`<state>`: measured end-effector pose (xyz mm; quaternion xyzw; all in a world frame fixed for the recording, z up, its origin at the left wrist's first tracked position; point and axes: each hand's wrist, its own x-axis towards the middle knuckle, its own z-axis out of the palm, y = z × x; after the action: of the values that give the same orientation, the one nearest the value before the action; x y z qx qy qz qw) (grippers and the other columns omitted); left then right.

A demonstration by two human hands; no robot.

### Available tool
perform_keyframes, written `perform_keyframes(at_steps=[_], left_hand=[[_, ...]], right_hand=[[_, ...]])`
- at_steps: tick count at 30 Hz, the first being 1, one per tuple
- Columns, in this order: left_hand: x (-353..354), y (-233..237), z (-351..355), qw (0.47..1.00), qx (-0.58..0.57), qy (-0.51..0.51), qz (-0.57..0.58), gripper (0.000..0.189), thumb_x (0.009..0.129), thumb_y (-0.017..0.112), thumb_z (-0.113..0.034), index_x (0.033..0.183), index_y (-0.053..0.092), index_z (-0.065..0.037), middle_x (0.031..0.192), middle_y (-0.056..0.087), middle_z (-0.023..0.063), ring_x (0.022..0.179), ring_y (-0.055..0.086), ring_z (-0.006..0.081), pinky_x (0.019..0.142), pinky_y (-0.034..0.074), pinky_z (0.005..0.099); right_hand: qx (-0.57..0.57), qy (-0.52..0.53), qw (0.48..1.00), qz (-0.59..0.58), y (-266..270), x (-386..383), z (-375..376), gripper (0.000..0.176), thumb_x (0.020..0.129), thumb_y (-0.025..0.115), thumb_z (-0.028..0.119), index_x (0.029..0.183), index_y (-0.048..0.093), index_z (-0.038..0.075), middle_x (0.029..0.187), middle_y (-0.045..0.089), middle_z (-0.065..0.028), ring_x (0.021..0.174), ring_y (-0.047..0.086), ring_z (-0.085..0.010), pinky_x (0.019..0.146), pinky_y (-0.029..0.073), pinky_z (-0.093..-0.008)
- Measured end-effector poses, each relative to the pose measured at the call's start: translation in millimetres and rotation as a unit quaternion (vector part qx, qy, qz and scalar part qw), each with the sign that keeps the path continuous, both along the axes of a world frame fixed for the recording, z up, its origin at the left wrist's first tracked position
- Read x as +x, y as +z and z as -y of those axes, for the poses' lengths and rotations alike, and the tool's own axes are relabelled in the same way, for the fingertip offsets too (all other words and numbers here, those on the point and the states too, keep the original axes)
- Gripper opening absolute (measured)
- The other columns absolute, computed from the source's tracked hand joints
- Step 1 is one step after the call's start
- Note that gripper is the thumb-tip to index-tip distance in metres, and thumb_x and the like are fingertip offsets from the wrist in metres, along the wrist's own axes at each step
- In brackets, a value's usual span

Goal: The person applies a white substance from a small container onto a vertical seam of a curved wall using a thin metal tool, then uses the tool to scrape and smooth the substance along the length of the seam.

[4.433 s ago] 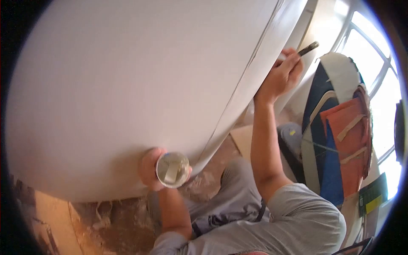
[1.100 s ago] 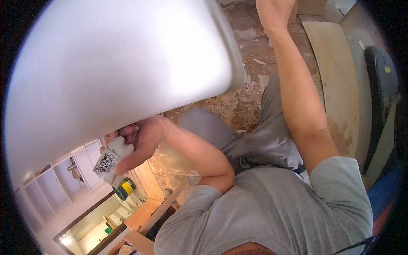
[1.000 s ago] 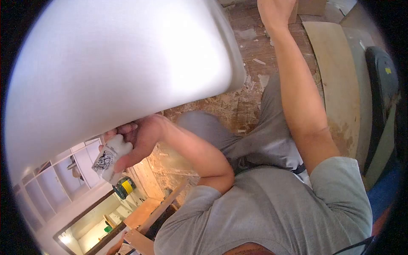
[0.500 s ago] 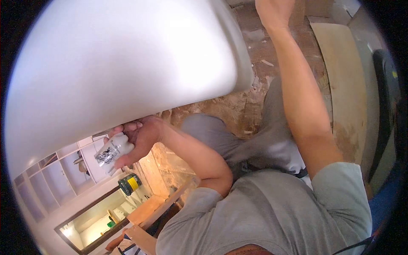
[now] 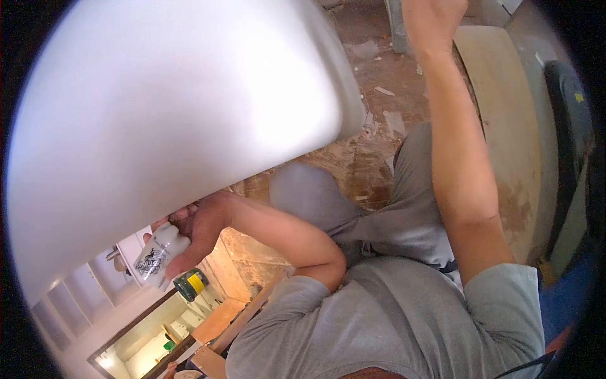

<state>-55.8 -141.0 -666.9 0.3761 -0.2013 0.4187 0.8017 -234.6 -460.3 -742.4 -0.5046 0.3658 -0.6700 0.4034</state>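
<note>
My left hand (image 5: 205, 221) is wrapped round a whitish plastic bottle (image 5: 156, 256) with black print, just under the lower edge of a large, smooth white object (image 5: 189, 101). That edge hides part of the fingers. At the top edge of the view is my right hand (image 5: 435, 22), with the arm stretched out. Its fingers are mostly cut off by the frame, so what it holds, if anything, does not show. A grey upright piece (image 5: 396, 28) stands beside it.
Brown floor (image 5: 379, 82) with scraps and pale smears lies beyond my knees. A long pale board (image 5: 505, 101) runs along the right, beside a dark object (image 5: 562, 126). At the lower left are a green container with a yellow label (image 5: 191, 284), white shelves (image 5: 69, 306) and wooden pieces (image 5: 218, 319).
My left hand and the bottle have shifted slightly down and left in the view. My right hand has moved right, and the grey upright piece has come into view beside it.
</note>
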Motion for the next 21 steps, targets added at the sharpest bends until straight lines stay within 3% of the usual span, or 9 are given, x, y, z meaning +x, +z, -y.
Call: perform_keyframes(at_steps=[13, 16, 18, 19, 21], left_hand=[[7, -4, -3, 0.999, -0.043, -0.017, 0.018, 0.073, 0.089, 0.074, -0.082, 0.11, 0.067, -0.013, 0.072, 0.056, -0.0004, 0.055, 0.041, 0.0088, 0.051, 0.036, 0.0285], [12, -10, -17, 0.996, -0.066, -0.041, 0.033, 0.071, 0.093, 0.072, -0.08, 0.115, 0.068, -0.013, 0.079, 0.062, 0.0028, 0.056, 0.045, 0.0112, 0.049, 0.038, 0.029], [8, -14, -26, 0.997, 0.006, -0.073, 0.001, 0.068, 0.098, 0.069, -0.076, 0.128, 0.068, -0.015, 0.096, 0.07, 0.0054, 0.062, 0.055, 0.0135, 0.049, 0.042, 0.0283], [6, -13, -27, 0.998, -0.003, -0.067, 0.007, 0.068, 0.098, 0.069, -0.076, 0.128, 0.068, -0.015, 0.096, 0.07, 0.0054, 0.062, 0.055, 0.0135, 0.049, 0.042, 0.0283], [5, -13, -28, 0.993, -0.027, -0.113, 0.003, 0.074, 0.101, 0.065, -0.075, 0.134, 0.063, -0.008, 0.103, 0.072, 0.011, 0.064, 0.066, 0.0176, 0.042, 0.044, 0.0257]], right_hand=[[-0.046, -0.02, 0.998, -0.032, -5, 6, -2, 0.027, 0.117, 0.061, 0.025, 0.118, 0.074, 0.002, 0.09, 0.065, -0.0014, 0.087, 0.058, -0.012, 0.082, 0.049, -0.0297], [-0.038, -0.016, 0.998, -0.039, -4, 10, -7, 0.027, 0.117, 0.061, 0.025, 0.118, 0.074, 0.002, 0.09, 0.065, -0.0018, 0.087, 0.059, -0.0124, 0.082, 0.049, -0.0299], [-0.04, -0.016, 0.998, -0.04, -2, 14, -11, 0.027, 0.117, 0.061, 0.025, 0.118, 0.075, 0.002, 0.09, 0.065, -0.002, 0.087, 0.059, -0.0126, 0.082, 0.049, -0.03], [-0.036, -0.008, 0.998, -0.042, -2, 18, -13, 0.027, 0.117, 0.061, 0.025, 0.119, 0.075, 0.002, 0.09, 0.065, -0.0022, 0.087, 0.059, -0.0127, 0.082, 0.049, -0.0301], [-0.027, 0.006, 0.998, -0.051, -3, 22, -17, 0.027, 0.117, 0.061, 0.025, 0.119, 0.075, 0.002, 0.09, 0.065, -0.0024, 0.087, 0.059, -0.0129, 0.083, 0.049, -0.0302]])
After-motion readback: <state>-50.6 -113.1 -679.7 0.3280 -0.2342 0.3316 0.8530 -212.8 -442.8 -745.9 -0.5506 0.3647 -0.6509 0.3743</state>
